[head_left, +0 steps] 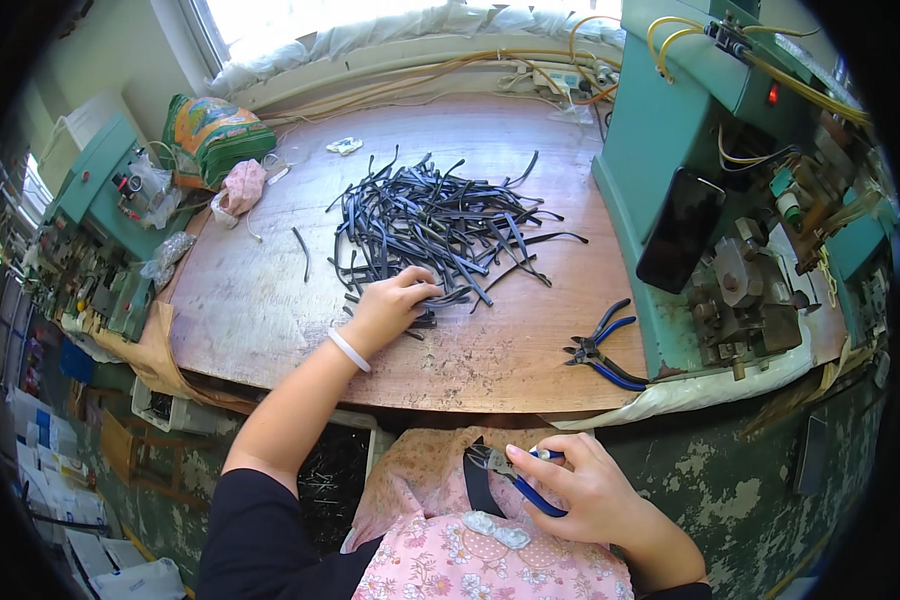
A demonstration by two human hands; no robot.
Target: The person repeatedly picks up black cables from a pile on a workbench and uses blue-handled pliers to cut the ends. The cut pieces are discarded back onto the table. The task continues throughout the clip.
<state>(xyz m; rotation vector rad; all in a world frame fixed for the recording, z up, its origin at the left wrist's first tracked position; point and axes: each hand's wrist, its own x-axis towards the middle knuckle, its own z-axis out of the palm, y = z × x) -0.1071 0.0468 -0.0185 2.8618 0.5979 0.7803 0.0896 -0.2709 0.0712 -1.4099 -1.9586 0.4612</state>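
A loose heap of thin black strips with bent ends, looking like eyeglass temples (420, 215), lies across the middle of the wooden table. My left hand (395, 305) is at the heap's near edge, fingers closed on some of the temples; its fingertips are partly hidden among them. Over my lap, my right hand (585, 485) grips blue-handled cutting pliers (540, 496), their metal jaws pointing up and left. A second pair of cutting pliers (602, 350) with blue handles rests on the table's right side, its handles spread.
Green machines stand left (100, 190) and right (635, 170); a dark phone (680, 230) is fixed on the right one. A green and orange bag (210, 135) and a pink bundle (240, 190) sit back left. Below the table edge is a bin (378, 440) of dark pieces.
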